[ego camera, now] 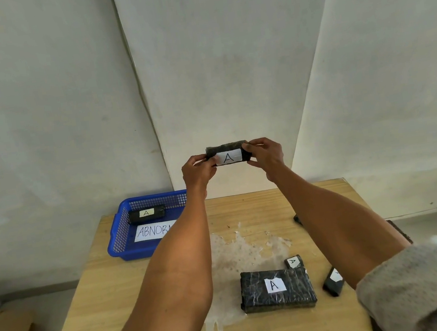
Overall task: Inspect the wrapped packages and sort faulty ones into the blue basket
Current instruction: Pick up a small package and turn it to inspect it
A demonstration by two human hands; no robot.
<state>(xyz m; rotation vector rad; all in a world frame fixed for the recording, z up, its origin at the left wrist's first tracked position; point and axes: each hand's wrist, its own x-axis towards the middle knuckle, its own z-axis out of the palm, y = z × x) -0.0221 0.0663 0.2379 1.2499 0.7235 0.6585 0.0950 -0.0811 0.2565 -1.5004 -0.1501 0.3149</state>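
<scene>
Rolled-up pale sleeves point(420, 291) at the bottom corners of the frame, nearest the lens; bare forearms run up from them to the middle of the frame.

Wooden table point(94, 287) fills the lower half. A patch of torn, whitish residue point(239, 248) mars its centre.

Blue basket point(118, 234) sits at the table's far left corner, mid-left of frame. Mesh walls. Inside: a white sheet lettered "ABNOR…" point(153, 231), the rest hidden behind the left forearm, and one dark wrapped package point(146, 214) with a white "A" label, lying against the back wall.

Large wrapped package point(276, 289), black, film-covered, "A" label on top, lies flat at lower centre-right. A small package point(294, 262) with an "A" label touches its upper right corner. Another small package point(333, 282) sits just right of it, tilted, partly covered by the right forearm.

Held package point(228, 154): dark, oblong, "A" label facing the camera, raised above the table at frame centre, against the white wall.

Left hand point(198, 172) pinches its left end, thumb on the front over the label's edge, fingers behind. Right hand point(266, 156) pinches its right end the same way, thumb in front. Package roughly level between them.
</scene>
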